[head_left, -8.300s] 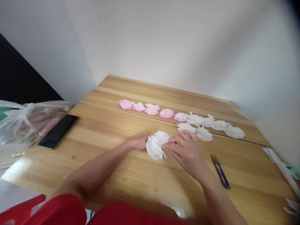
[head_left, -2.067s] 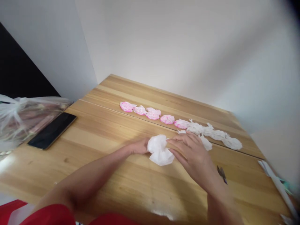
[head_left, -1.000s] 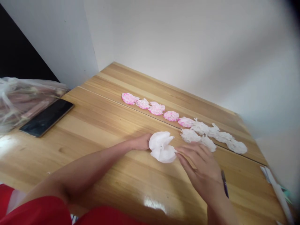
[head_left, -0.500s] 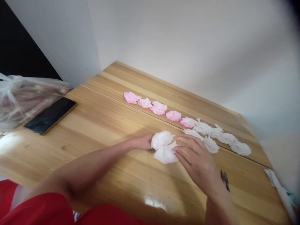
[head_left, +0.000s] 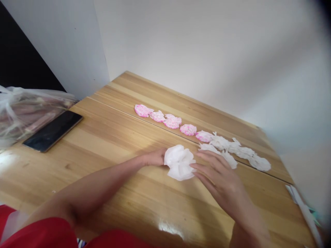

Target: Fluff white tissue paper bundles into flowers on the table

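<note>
A white tissue paper flower (head_left: 179, 162) with puffed petals is held above the wooden table. My left hand (head_left: 156, 157) grips it from behind on its left side; most of those fingers are hidden by the paper. On the other side, my right hand (head_left: 219, 175) pinches the flower's lower right petal edge between thumb and a fingertip, with the upper fingers lifted off the paper. Just beyond the right hand lie finished-looking white paper flowers (head_left: 248, 153), in line with several pink-edged paper flowers (head_left: 172, 121).
A black phone (head_left: 53, 131) lies at the left beside a clear plastic bag (head_left: 33, 110) of brownish contents. White strips (head_left: 301, 206) rest along the right edge of the wooden table (head_left: 116, 137). A wall rises behind the table.
The flower's upper right petal, pulled outward before, now sits fuller and rounder. My right upper fingers have come away from it. The scissors seen earlier beside my right wrist are now out of sight.
</note>
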{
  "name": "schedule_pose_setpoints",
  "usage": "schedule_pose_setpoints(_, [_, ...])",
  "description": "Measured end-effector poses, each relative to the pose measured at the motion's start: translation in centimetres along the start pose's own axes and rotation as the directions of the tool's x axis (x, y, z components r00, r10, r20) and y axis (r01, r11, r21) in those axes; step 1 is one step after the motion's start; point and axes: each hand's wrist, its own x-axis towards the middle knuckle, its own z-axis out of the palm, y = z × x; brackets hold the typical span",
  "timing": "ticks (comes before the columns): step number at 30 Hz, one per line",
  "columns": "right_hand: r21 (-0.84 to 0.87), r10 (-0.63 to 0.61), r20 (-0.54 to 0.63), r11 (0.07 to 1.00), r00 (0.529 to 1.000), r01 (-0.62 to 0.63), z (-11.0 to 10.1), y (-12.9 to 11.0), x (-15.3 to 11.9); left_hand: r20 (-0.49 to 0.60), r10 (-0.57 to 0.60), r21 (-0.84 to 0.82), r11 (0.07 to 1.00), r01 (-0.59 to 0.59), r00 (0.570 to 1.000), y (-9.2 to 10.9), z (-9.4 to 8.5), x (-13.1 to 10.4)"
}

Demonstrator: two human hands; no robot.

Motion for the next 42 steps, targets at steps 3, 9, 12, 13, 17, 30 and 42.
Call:
schedule_pose_setpoints(3, [0.021,-0.035,0.071,0.999,0.997,0.033,0.7,-0.2,0.4,0.012,-0.023,-0.026,0.999,0.023,1.000,0.1,0.0,0.0])
schedule_pose_setpoints(9, [0.046,-0.024,0.061,0.999,0.998,0.021,0.9,-0.2,0.6,0.039,-0.006,-0.008,1.000,0.006,0.999,0.0,-0.1,-0.1])
schedule_pose_setpoints(12, [0.041,0.014,0.005,0.999,1.000,-0.014,0.8,0.0,0.5,0.039,-0.007,0.025,1.000,0.006,0.999,-0.2,-0.1,0.0])
schedule_pose_setpoints(13, [0.040,0.020,-0.006,0.999,1.000,-0.020,0.7,0.0,0.5,0.034,-0.012,0.033,0.999,0.011,0.999,-0.2,-0.1,0.0])
schedule_pose_setpoints(17, [0.053,-0.001,-0.029,0.999,1.000,0.003,0.3,0.0,0.2,0.025,-0.027,0.010,1.000,0.027,0.999,-0.2,0.0,-0.1])
schedule_pose_setpoints(30, [-0.007,-0.028,0.194,1.000,0.981,0.030,1.8,-0.9,0.4,0.024,-0.052,-0.004,0.999,0.052,0.998,0.1,0.0,-0.1])
schedule_pose_setpoints(42, [0.101,-0.009,0.042,0.995,0.999,0.005,1.9,-0.9,0.8,0.027,-0.044,0.031,0.999,0.043,0.999,0.2,-0.1,-0.1])
